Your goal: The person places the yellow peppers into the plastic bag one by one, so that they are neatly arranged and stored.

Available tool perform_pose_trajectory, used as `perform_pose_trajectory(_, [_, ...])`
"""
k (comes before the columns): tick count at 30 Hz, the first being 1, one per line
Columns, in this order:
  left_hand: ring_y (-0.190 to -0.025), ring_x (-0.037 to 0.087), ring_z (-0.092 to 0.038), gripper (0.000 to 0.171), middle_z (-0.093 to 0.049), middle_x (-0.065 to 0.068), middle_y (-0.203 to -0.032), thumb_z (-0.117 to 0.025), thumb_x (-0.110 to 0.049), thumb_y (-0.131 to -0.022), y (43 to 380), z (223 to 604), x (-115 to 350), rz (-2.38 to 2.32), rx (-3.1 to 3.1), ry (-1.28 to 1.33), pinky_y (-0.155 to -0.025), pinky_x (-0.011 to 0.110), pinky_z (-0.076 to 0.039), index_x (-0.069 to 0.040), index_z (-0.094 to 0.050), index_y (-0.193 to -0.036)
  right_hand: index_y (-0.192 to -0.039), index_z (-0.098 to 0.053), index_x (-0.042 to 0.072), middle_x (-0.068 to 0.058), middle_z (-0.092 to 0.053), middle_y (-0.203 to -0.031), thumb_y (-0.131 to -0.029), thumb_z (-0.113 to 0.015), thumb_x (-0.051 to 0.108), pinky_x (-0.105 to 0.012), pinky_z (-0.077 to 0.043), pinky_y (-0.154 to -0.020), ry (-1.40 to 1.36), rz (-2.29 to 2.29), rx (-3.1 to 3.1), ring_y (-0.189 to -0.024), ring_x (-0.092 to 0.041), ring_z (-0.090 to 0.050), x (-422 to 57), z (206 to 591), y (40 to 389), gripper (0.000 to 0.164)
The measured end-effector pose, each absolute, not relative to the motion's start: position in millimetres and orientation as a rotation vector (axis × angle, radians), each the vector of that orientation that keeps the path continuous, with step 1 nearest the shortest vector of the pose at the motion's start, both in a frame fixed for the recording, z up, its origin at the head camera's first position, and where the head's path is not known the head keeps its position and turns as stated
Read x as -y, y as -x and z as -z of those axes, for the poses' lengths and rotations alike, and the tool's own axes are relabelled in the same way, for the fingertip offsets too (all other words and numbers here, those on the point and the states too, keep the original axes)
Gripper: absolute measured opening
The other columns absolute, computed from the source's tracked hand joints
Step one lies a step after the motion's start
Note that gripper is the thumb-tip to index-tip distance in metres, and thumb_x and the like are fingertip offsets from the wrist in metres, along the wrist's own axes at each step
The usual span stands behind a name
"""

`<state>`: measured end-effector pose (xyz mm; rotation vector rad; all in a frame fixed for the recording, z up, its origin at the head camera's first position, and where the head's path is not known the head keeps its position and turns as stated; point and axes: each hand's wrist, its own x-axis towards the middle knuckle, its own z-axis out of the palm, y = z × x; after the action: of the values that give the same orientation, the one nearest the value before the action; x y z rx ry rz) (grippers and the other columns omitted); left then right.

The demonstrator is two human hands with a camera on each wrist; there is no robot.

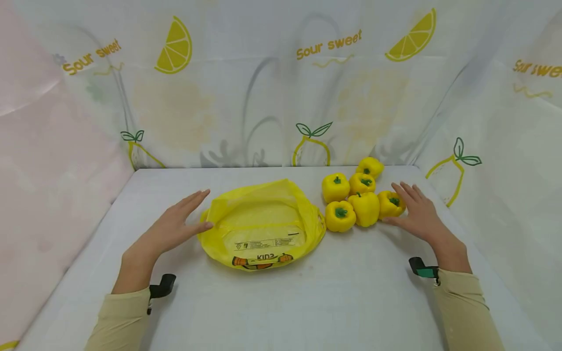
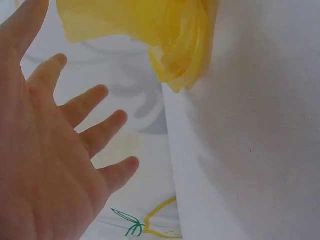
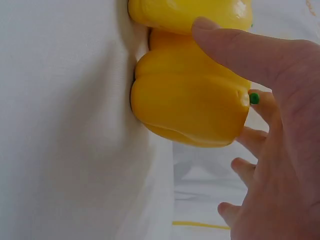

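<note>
A yellow plastic bag (image 1: 263, 214) lies with its mouth spread wide on the table, printed lettering and an orange picture along its near side. At its left edge is my left hand (image 1: 175, 226), fingers extended and holding nothing; the left wrist view shows the spread fingers beside the bag (image 2: 175, 55). Several yellow bell peppers (image 1: 364, 208) with green stems cluster right of the bag. My right hand (image 1: 417, 212) is over the rightmost bell pepper (image 1: 391, 204), its fingers loosely spread. In the right wrist view, thumb and fingers are around that pepper's stem end (image 3: 195, 100); contact is unclear.
The table (image 1: 307, 307) has a white cover. Behind it hangs a white curtain (image 1: 263, 97) printed with lemons and lettering, and fabric also closes off both sides. A black wrist mount (image 1: 163, 285) sits on the left wrist, another (image 1: 422, 269) on the right.
</note>
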<state>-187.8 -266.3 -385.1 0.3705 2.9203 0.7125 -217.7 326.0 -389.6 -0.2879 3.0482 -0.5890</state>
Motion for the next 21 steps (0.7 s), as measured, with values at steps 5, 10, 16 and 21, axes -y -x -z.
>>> perform_pose_trajectory(5, [-0.152,0.037,-0.022,0.079,-0.023,0.002,-0.166,-0.058,-0.063,-0.091,186,385,261,-0.832,-2.828,-0.404,-0.115,0.069,-0.022,-0.045,-0.018,-0.156,-0.159,-0.019,0.010,-0.029,-0.014,-0.162,-0.086,-0.074,0.040,-0.079,-0.013,-0.110,0.318,0.706,-3.007,-0.147,-0.057,-0.009,-327,393,219,0.096])
perform_pose_trajectory(10, [-0.152,0.035,-0.024,0.080,-0.025,0.001,-0.165,-0.059,-0.064,-0.089,185,386,256,-0.845,-2.826,-0.453,-0.116,0.067,-0.024,-0.044,-0.021,-0.156,-0.158,-0.020,0.007,-0.029,-0.015,-0.162,-0.089,-0.072,0.036,-0.074,-0.018,-0.113,0.296,0.815,-2.929,-0.146,-0.054,-0.015,-325,397,219,0.091])
perform_pose_trajectory(16, [-0.151,0.036,-0.027,0.076,-0.027,0.004,-0.165,-0.063,-0.058,-0.090,184,386,250,-0.827,-2.863,-0.530,-0.116,0.066,-0.026,-0.040,-0.029,-0.155,-0.156,-0.023,0.005,-0.029,-0.023,-0.159,-0.092,-0.068,0.026,-0.070,-0.023,-0.114,0.280,0.854,-2.923,-0.144,-0.050,-0.025,-322,397,219,0.081])
perform_pose_trajectory(21, [-0.147,0.043,-0.029,0.070,-0.030,0.017,-0.162,-0.062,-0.056,-0.092,180,384,247,-0.780,-2.848,-0.496,-0.114,0.068,-0.027,-0.031,-0.039,-0.153,-0.155,-0.024,0.003,-0.029,-0.023,-0.159,-0.091,-0.068,0.020,-0.070,-0.022,-0.115,0.276,0.888,-2.926,-0.144,-0.050,-0.024,-321,397,221,0.079])
